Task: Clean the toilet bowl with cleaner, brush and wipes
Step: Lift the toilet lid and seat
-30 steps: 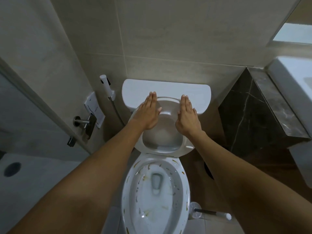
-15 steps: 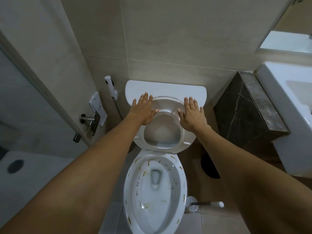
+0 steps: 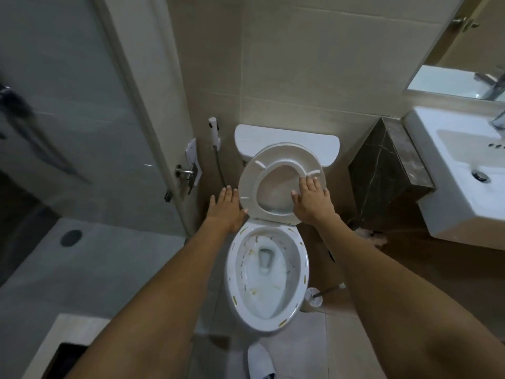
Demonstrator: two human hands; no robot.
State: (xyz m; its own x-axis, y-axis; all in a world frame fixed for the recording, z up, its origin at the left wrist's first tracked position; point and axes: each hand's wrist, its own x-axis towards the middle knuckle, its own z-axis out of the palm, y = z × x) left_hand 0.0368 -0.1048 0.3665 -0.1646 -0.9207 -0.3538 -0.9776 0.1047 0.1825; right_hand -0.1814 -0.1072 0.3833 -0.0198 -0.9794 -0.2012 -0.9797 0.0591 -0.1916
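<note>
The white toilet bowl stands open below me, its inside and rim streaked with yellowish-brown dirt. The seat and lid are raised and lean back against the white tank. My right hand lies flat with spread fingers on the lower right of the raised seat. My left hand is open with straight fingers at the seat's lower left edge, thumb by the rim. A toilet brush stands in its white holder on the floor right of the bowl. No cleaner bottle or wipes are in view.
A bidet sprayer hangs on the wall left of the tank, beside a glass shower door with a metal handle. A dark marble block and a white sink stand at the right. A white slipper lies on the floor tiles.
Both hands have slid down from the top of the raised seat to its lower edges; the left hand has moved off to the side. My view has pulled back and higher.
</note>
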